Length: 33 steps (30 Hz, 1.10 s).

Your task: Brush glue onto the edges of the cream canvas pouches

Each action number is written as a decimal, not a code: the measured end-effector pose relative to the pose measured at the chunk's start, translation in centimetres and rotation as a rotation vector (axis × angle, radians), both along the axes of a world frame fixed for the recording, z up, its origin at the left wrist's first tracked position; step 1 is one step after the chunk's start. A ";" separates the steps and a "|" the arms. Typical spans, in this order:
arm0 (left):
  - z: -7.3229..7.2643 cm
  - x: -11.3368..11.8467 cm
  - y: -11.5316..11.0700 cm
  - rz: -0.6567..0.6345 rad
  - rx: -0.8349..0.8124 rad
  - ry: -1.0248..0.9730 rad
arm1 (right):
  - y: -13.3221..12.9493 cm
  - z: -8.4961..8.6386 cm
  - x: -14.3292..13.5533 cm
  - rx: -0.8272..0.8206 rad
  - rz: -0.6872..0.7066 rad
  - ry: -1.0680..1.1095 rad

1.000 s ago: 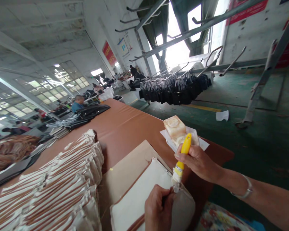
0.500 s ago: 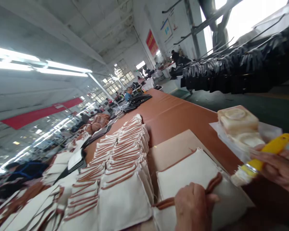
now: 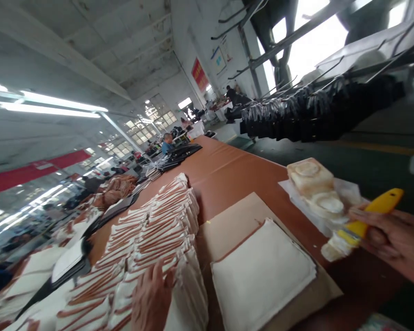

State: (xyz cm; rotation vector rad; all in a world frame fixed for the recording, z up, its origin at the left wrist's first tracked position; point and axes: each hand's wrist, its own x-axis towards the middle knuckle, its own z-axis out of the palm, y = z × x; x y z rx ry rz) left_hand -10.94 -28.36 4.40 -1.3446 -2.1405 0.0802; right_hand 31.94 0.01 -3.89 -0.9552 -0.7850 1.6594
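Observation:
My right hand (image 3: pixel 389 234) holds a yellow-handled brush (image 3: pixel 369 220), its whitish bristles pointing down and left over the brown table. My left hand (image 3: pixel 152 294) rests on the rows of cream fabric pieces with brown edges (image 3: pixel 158 230); its fingers are spread, and whether they pinch a piece is hidden. Between the hands, a square cream piece (image 3: pixel 264 276) lies flat on a tan board (image 3: pixel 227 225). Beyond the brush, a glue-stained container (image 3: pixel 310 177) stands on white sheeting (image 3: pixel 348 188).
The brown table (image 3: pixel 227 165) runs away from me, with black pieces (image 3: pixel 181 154) at its far left. More cream pieces (image 3: pixel 37 271) lie at the left. A rack with hanging black items (image 3: pixel 296 119) stands at the right. Several people sit farther back.
My left hand has moved left from the square piece to the stacked rows. The brown-edged piece it held over the square is no longer there. The brush stays in my right hand; the view has shifted.

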 end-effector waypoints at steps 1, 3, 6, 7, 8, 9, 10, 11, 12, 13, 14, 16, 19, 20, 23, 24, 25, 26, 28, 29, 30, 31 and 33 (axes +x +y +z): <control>-1.5 0.8 2.1 -0.030 0.017 -0.082 | -0.2 0.9 -0.2 -0.036 0.016 0.031; -4.4 4.1 7.1 -0.131 -0.037 -0.352 | -0.3 1.9 -0.7 -0.057 0.010 0.068; -8.2 10.3 15.0 -0.167 -0.154 -0.657 | -0.1 1.7 -1.0 -0.048 0.034 0.098; -9.2 11.9 17.3 -0.179 -0.163 -0.683 | 0.1 1.3 -0.9 -0.042 0.040 0.104; -10.2 13.2 19.2 -0.180 -0.168 -0.701 | 0.2 0.9 -0.8 -0.035 0.042 0.110; -11.1 14.1 20.9 -0.179 -0.167 -0.704 | 0.4 0.6 -0.7 -0.030 0.039 0.118; -11.8 14.6 22.2 -0.171 -0.163 -0.704 | 0.6 0.2 -0.5 -0.028 0.034 0.126; -12.3 14.9 23.1 -0.161 -0.156 -0.701 | 0.8 0.0 -0.3 -0.026 0.035 0.135; -12.7 14.9 23.8 -0.152 -0.145 -0.695 | 1.0 -0.2 -0.1 -0.027 0.036 0.143; -12.9 14.8 24.2 -0.148 -0.133 -0.687 | 1.2 -0.3 0.1 -0.031 0.036 0.148; -13.0 14.6 24.3 -0.147 -0.121 -0.679 | 1.4 -0.5 0.2 -0.035 0.035 0.155; -12.9 14.3 24.1 -0.159 -0.100 -0.665 | 1.8 -0.8 0.3 -0.034 0.047 0.173; -12.4 14.2 22.5 -0.200 -0.073 -0.644 | 2.1 -1.5 0.0 -0.021 0.085 0.186; -12.3 14.4 21.5 -0.231 -0.051 -0.632 | 2.1 -1.7 -0.1 -0.018 0.094 0.182; -12.3 15.0 17.8 -0.441 0.174 -0.533 | 2.2 -1.8 -0.2 0.002 0.074 0.165; -12.3 15.2 16.6 -0.518 0.284 -0.477 | 2.2 -1.7 -0.1 0.010 0.063 0.160; -12.3 15.5 15.5 -0.578 0.381 -0.423 | 2.3 -1.5 0.0 0.016 0.051 0.155; -12.2 15.8 14.6 -0.607 0.443 -0.383 | 2.3 -1.4 0.1 0.016 0.042 0.153; -11.8 16.1 13.9 -0.574 0.430 -0.375 | 2.4 -1.0 0.2 0.005 0.028 0.164; -11.4 16.2 14.1 -0.532 0.377 -0.406 | 2.4 -0.9 0.1 0.000 0.030 0.178; -11.1 16.1 14.6 -0.484 0.301 -0.456 | 2.3 -0.8 0.0 0.001 0.041 0.195; -10.7 16.0 15.4 -0.425 0.209 -0.523 | 2.2 -0.8 -0.3 0.008 0.061 0.213; -10.3 15.5 17.6 -0.299 0.019 -0.665 | 1.8 -0.8 -0.8 0.023 0.087 0.237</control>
